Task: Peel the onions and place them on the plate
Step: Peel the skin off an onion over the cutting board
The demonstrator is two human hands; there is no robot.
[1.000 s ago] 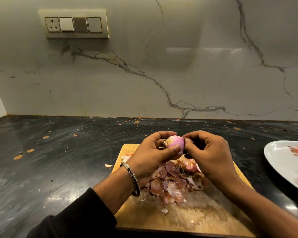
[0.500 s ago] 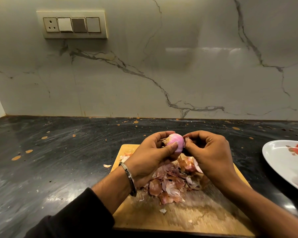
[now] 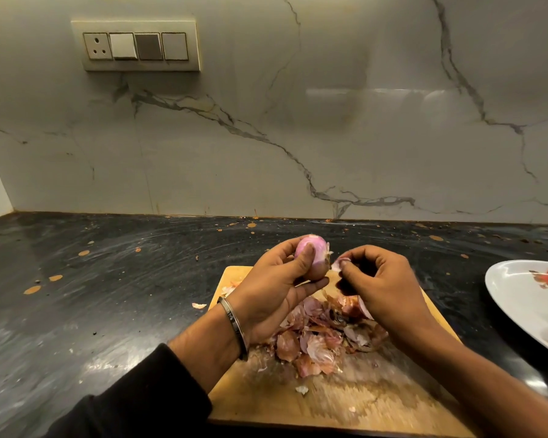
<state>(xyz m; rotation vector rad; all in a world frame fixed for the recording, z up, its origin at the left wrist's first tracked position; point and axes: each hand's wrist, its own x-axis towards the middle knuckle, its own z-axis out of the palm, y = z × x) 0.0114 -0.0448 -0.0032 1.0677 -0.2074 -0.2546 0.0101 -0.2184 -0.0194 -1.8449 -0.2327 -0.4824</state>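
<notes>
My left hand grips a small pink onion above the far end of a wooden cutting board, thumb across its front. Just to its right, my right hand pinches a thin strip of onion skin between thumb and fingers, a short way off the onion. A heap of peeled skins lies on the board below both hands. The white plate with a red pattern sits at the right edge, partly cut off; something pinkish lies on it near the frame edge.
The board rests on a dark, smeared stone counter with orange specks. One loose skin scrap lies left of the board. A marble backsplash with a switch panel rises behind the counter.
The hands were together on the onion; now they have parted. My left hand has turned the onion upward and left, and my right hand has pulled away holding a strip of skin.
</notes>
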